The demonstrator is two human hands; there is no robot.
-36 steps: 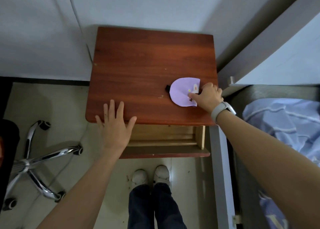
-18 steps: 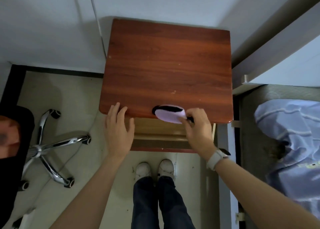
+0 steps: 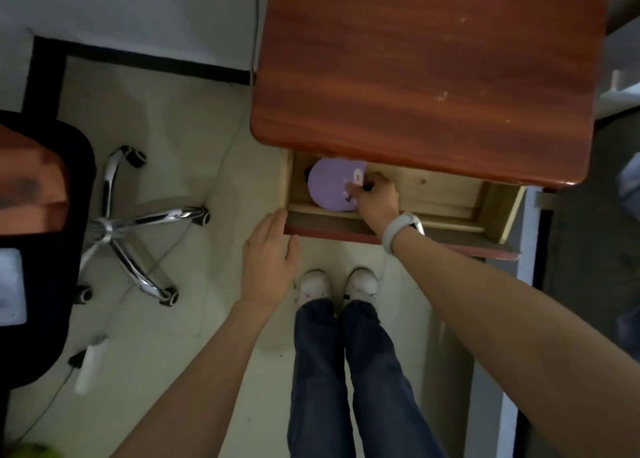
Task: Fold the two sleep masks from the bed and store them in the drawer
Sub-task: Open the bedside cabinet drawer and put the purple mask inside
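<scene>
A folded purple sleep mask (image 3: 329, 189) with a black strap end lies in the left part of the open wooden drawer (image 3: 443, 197) under the red-brown nightstand top (image 3: 433, 69). My right hand (image 3: 375, 197), a white watch on its wrist, reaches into the drawer and pinches the mask's right edge. Held flat with its fingers together, my left hand (image 3: 268, 260) touches the drawer front's left corner and holds nothing. Only one mask is in view.
An office chair with a chrome star base (image 3: 138, 222) and black seat (image 3: 45, 215) stands on the tiled floor at left. My legs and white shoes (image 3: 337, 282) are just in front of the drawer. A bed edge (image 3: 627, 180) shows at far right.
My right hand carried the mask from the nightstand top over its front edge and down into the drawer. My left hand dropped from the top's edge to the drawer front.
</scene>
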